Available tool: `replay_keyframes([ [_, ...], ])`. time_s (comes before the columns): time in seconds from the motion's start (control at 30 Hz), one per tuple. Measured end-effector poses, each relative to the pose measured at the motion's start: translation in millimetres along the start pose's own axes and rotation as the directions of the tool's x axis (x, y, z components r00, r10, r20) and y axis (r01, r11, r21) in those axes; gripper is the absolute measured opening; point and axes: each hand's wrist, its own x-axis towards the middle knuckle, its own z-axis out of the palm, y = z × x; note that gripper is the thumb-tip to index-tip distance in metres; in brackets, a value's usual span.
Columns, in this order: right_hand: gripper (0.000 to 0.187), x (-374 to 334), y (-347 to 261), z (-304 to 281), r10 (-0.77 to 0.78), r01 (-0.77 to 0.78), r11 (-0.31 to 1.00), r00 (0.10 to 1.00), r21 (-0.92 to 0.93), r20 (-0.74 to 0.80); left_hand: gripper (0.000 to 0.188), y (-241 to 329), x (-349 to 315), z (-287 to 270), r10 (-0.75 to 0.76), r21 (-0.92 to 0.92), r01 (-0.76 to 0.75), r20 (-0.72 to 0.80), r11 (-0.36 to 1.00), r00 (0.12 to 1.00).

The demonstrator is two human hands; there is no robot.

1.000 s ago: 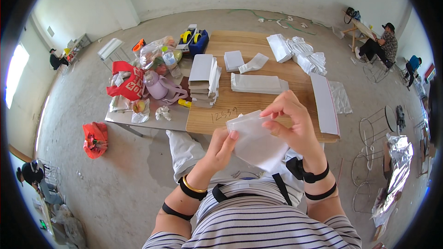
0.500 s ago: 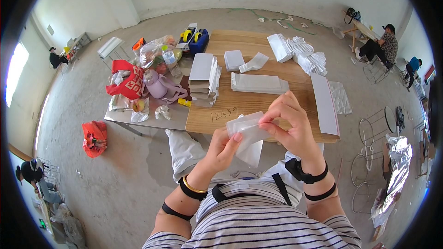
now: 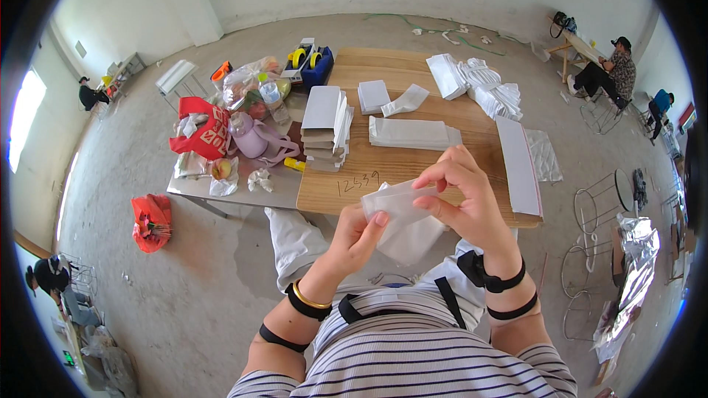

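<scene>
Both hands work a small white paper bag (image 3: 404, 217) held in the air above the person's lap, just in front of the near edge of the wooden bench (image 3: 413, 169). The left hand (image 3: 359, 237) has its grip closed on the bag's lower left corner, thumb on top and fingers beneath; the right hand (image 3: 466, 203) pinches the upper right edge between thumb and forefinger, the other fingers arched above it. A second ago the bag lay spread wide and flat between the hands; half a second ago it was already drawn in, and now it is narrower again, with a folded flap lying across its top and the lower part hanging loose below. By that I judge a fold to be in progress, with the crease formed but not yet pressed flat. On the bench behind, nothing has shifted: a tall stack of flat white bags (image 3: 324, 129) stands at the left, a lower pile of folded sheets (image 3: 410, 133) lies mid-bench, a long white strip (image 3: 519, 165) runs along the right edge, and crumpled white bags (image 3: 490, 88) sit at the far right. A red bag (image 3: 200, 129) and a mauve pouch (image 3: 254, 140) crowd the grey table (image 3: 188, 188) alongside.
</scene>
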Motion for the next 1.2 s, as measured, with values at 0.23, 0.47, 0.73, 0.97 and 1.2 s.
replay_keyframes([
  [0.23,0.016,-5,5,-7,0.104,-0.110,0.990,0.993,0.094,0.059,0.037,-6,-1,1,0.035,-0.037,-0.036,-0.045,0.999,0.998],
  [0.47,0.016,-7,12,-17,0.110,-0.135,0.957,0.988,0.259,0.107,0.045,-11,-1,0,0.013,-0.012,-0.014,-0.066,1.000,0.998],
  [0.73,0.025,-1,23,-1,0.139,-0.156,0.972,0.985,0.176,0.104,0.044,-5,2,3,0.029,0.007,-0.029,-0.023,1.000,0.999],
  [0.97,0.021,-3,29,2,0.149,-0.200,0.945,0.968,0.260,0.202,0.046,-7,3,5,0.010,0.006,-0.010,0.003,1.000,1.000],
  [1.2,0.027,-11,39,-16,0.066,-0.200,0.782,0.968,0.590,0.241,0.079,15,14,5,0.066,0.042,-0.069,0.073,0.997,0.995],
])
